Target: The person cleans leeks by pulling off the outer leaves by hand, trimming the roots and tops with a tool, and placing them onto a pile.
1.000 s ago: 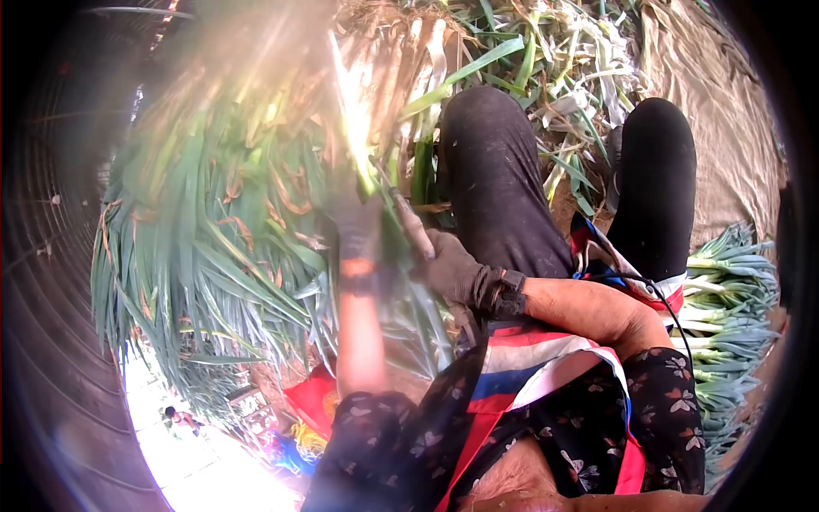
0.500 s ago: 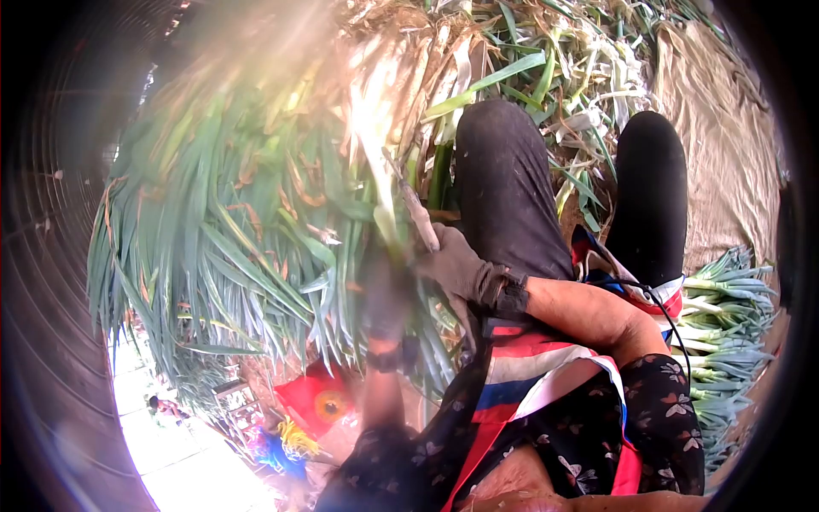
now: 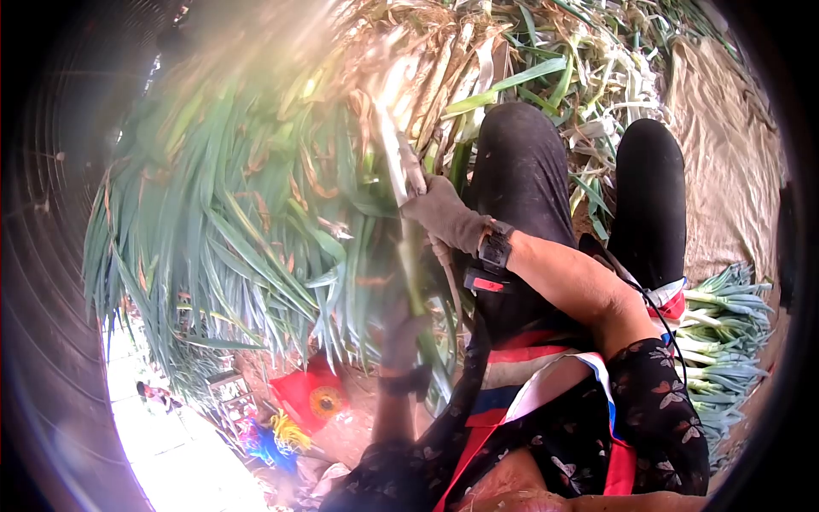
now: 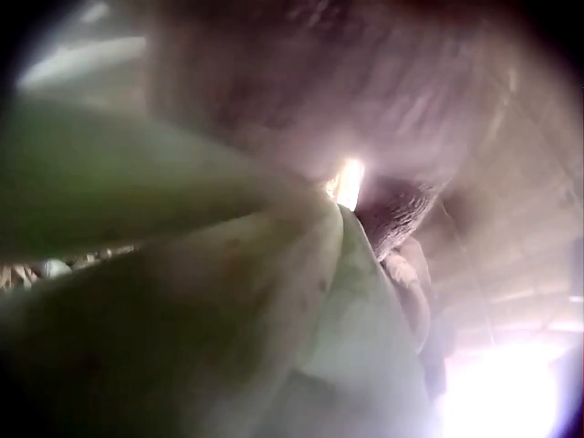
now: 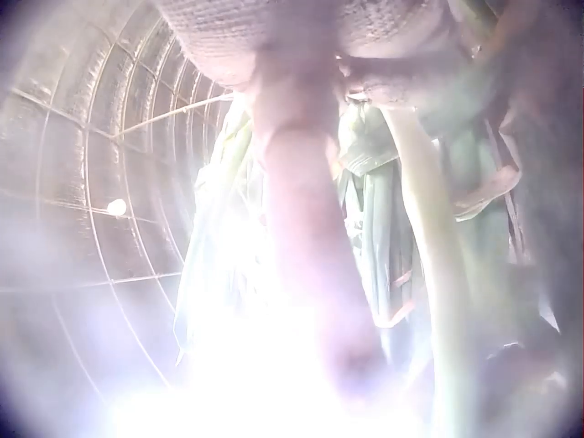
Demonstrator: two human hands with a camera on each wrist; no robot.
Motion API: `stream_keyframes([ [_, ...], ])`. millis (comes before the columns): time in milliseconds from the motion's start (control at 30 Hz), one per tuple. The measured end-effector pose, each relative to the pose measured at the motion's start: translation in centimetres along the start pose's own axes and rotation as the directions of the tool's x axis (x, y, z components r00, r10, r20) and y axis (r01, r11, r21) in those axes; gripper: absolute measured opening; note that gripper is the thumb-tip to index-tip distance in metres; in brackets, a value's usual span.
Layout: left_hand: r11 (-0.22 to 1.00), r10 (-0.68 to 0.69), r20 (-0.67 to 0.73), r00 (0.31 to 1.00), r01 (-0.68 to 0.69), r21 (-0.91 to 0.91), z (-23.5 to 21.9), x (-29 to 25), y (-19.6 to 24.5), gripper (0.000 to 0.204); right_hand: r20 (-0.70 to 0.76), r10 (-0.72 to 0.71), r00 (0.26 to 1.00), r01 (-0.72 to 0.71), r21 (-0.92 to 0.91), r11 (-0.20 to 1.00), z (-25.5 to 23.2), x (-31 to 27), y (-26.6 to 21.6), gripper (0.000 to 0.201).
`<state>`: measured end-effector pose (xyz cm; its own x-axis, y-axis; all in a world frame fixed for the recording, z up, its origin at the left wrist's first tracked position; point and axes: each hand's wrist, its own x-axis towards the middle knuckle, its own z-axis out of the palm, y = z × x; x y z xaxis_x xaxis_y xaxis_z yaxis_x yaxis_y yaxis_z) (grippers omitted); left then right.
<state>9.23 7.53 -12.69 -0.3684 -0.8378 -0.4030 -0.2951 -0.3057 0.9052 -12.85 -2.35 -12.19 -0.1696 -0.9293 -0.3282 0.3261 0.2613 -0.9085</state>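
Note:
In the head view my gloved left hand (image 3: pixel 401 337), blurred, grips a long green onion (image 3: pixel 415 286) by its green leaves. Those leaves (image 4: pixel 274 283) fan towards the camera in the left wrist view. The onion's pale stalk runs up past my gloved right hand (image 3: pixel 448 213), whose fingers lie right against it. My right hand grips a brownish stick-like piece (image 3: pixel 413 166); its kind I cannot tell. In the right wrist view this piece (image 5: pixel 306 210) sticks out from between the gloved fingers, beside a pale green stalk (image 5: pixel 424 192).
A big heap of green onions (image 3: pixel 230 222) lies on the left, roots towards the top. Stripped leaves (image 3: pixel 589 94) litter the ground beyond the knees. Cleaned onions (image 3: pixel 721 333) are stacked at right, below a tan cloth (image 3: pixel 717 162). A red bag (image 3: pixel 311 397) lies at lower left.
My left hand has drawn back towards the body, pulling the green onion down past my right hand. The right hand has stayed nearly in place, still gripping the brownish piece, and has shifted slightly upward.

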Motion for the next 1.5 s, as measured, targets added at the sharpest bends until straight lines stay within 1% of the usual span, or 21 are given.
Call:
stream_keyframes([
  [100, 0.983, -0.048, 0.027, 0.998, 0.052, -0.173, 0.4, -1.1, 1.5, 0.046, 0.064, -0.028, 0.998, 0.028, -0.004, 1.000, -0.8, -2.4, -0.2, 0.023],
  [167, 0.996, 0.036, 0.009, 0.999, -0.035, -0.077, 1.1, -1.1, 3.1, 0.042, 0.045, -0.024, 0.999, 0.027, -0.067, 0.997, -1.0, -5.1, -0.7, 0.022],
  [233, 0.940, 0.211, 0.027, 0.977, -0.211, 0.269, 1.4, 1.4, 6.3, 0.039, 0.002, -0.123, 0.992, 0.123, -0.030, 0.992, -0.4, -7.8, 1.1, 0.025],
  [333, 0.637, 0.391, 0.185, 0.902, -0.410, 0.652, 1.2, 7.3, 9.4, 0.039, -0.007, -0.271, 0.963, 0.266, -0.177, 0.948, -0.4, -11.1, 2.0, 0.028],
  [400, 0.756, 0.368, 0.179, 0.912, -0.406, 0.514, 1.3, 11.6, 11.0, 0.041, 0.017, -0.202, 0.979, 0.201, -0.211, 0.957, -0.7, -11.8, 1.6, 0.044],
  [467, 0.985, 0.140, 0.132, 0.981, -0.152, 0.084, 1.8, 14.8, 12.9, 0.043, 0.041, -0.044, 0.998, 0.049, -0.149, 0.988, -1.3, -11.5, 1.1, 0.066],
  [600, 0.984, 0.112, 0.199, 0.974, -0.137, 0.114, 2.6, 17.1, 13.8, 0.045, 0.027, -0.025, 0.999, 0.029, -0.159, 0.987, -2.3, -10.8, 1.5, 0.068],
  [667, 0.935, 0.114, 0.089, 0.990, -0.137, 0.326, 4.1, 15.3, 13.3, 0.044, 0.042, 0.049, 0.998, -0.038, -0.230, 0.972, -2.6, -10.6, 1.5, 0.062],
  [700, 0.832, 0.309, 0.083, 0.947, -0.312, 0.459, 4.4, 15.0, 12.4, 0.032, 0.029, 0.009, 1.000, -0.003, -0.188, 0.982, -2.7, -10.8, 1.2, 0.059],
  [767, 0.799, 0.260, 0.004, 0.965, -0.218, 0.561, 4.9, 12.0, 10.9, 0.035, 0.010, -0.066, 0.998, 0.066, -0.120, 0.990, -2.8, -11.0, 1.0, 0.051],
  [867, 0.909, 0.250, 0.048, 0.967, -0.251, 0.331, 3.5, 9.2, 6.4, 0.040, 0.019, -0.163, 0.986, 0.164, -0.060, 0.985, -2.5, -10.6, 3.0, 0.031],
  [1000, 0.842, 0.316, 0.069, 0.946, -0.313, 0.439, 2.5, 5.4, 3.6, 0.039, 0.098, -0.062, 0.993, 0.074, -0.122, 0.990, -2.3, -10.5, 3.9, 0.041],
  [1067, 0.929, 0.210, -0.015, 0.978, -0.195, 0.315, 2.8, 4.0, 3.2, 0.039, 0.143, -0.041, 0.989, 0.062, -0.143, 0.988, -2.4, -10.0, 4.1, 0.056],
  [1100, 0.975, 0.107, -0.063, 0.992, -0.092, 0.204, 3.8, 2.8, 4.5, 0.038, 0.130, -0.070, 0.989, 0.091, -0.159, 0.983, -2.4, -9.9, 4.0, 0.048],
  [1167, 1.000, 0.007, -0.046, 0.999, -0.007, -0.001, 4.7, 0.9, 5.5, 0.037, 0.120, -0.083, 0.989, 0.104, -0.174, 0.979, -2.5, -9.7, 3.9, 0.036],
  [1233, 0.985, 0.041, 0.055, 0.998, -0.031, -0.171, 4.9, -0.8, 5.4, 0.036, 0.142, -0.004, 0.990, 0.027, -0.160, 0.987, -2.5, -9.3, 4.0, 0.031],
  [1267, 0.984, -0.010, 0.052, 0.999, 0.019, -0.175, 4.6, -1.6, 4.5, 0.037, 0.162, 0.061, 0.985, -0.037, -0.147, 0.988, -2.5, -9.1, 4.1, 0.031],
  [1333, 0.975, -0.111, 0.047, 0.993, 0.118, -0.186, 3.9, -3.3, 2.3, 0.040, 0.187, -0.023, 0.982, 0.060, -0.194, 0.979, -2.4, -8.8, 3.4, 0.028],
  [1367, 0.947, -0.217, -0.047, 0.975, 0.199, -0.252, 4.3, -4.4, 1.8, 0.043, 0.180, -0.071, 0.981, 0.112, -0.229, 0.967, -2.3, -8.8, 3.4, 0.027],
  [1433, 0.931, -0.236, -0.038, 0.971, 0.215, -0.293, 4.1, -5.5, 1.4, 0.044, 0.148, -0.177, 0.973, 0.215, -0.313, 0.925, -2.2, -8.7, 3.7, 0.024],
  [1500, 0.923, -0.266, -0.004, 0.964, 0.254, -0.290, 3.5, -6.5, 0.9, 0.044, 0.144, -0.124, 0.982, 0.163, -0.303, 0.939, -2.1, -9.0, 2.9, 0.022],
])
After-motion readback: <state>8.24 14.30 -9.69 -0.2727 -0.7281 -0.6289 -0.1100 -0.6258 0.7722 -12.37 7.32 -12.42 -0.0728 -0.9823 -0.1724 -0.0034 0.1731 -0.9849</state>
